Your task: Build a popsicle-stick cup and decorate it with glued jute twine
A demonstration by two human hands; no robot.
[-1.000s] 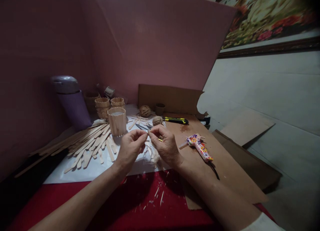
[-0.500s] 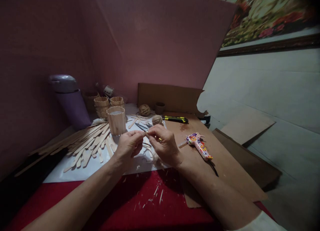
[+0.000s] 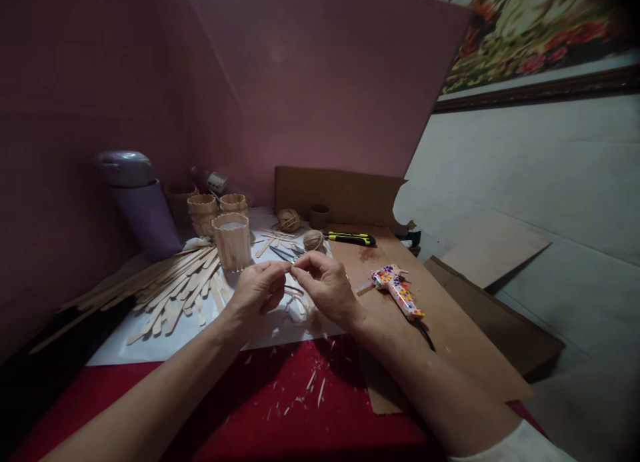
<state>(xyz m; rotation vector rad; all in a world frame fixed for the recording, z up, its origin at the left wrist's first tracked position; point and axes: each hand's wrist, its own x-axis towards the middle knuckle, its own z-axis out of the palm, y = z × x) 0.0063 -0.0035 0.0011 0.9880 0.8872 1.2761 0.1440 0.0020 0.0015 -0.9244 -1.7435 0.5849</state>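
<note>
My left hand [image 3: 256, 289] and my right hand [image 3: 327, 289] meet fingertip to fingertip above the white paper [image 3: 265, 339]. Both are closed in a pinch, and whatever lies between the fingertips is too small to make out. Just beyond them are the grey blades of a cutting tool [image 3: 283, 253], partly hidden by the fingers. A cup covered in wooden sticks [image 3: 232, 245] stands upright to the left of my left hand. Behind my right hand sits a ball of twine [image 3: 313, 240]. Pale shavings [image 3: 316, 322] lie under my right hand.
Wooden craft sticks [image 3: 175, 292] fan out at left, near a purple flask [image 3: 145, 212]. Two more stick-covered cups [image 3: 203, 210] and another twine ball [image 3: 289, 219] stand behind. On the cardboard [image 3: 450, 355] lie a yellow-black utility knife [image 3: 351, 239] and a flowered glue gun [image 3: 399, 292].
My right hand's fingers have shifted slightly, its thumb and forefinger now pinching close against my left fingertips. The objects on the table stay where they were.
</note>
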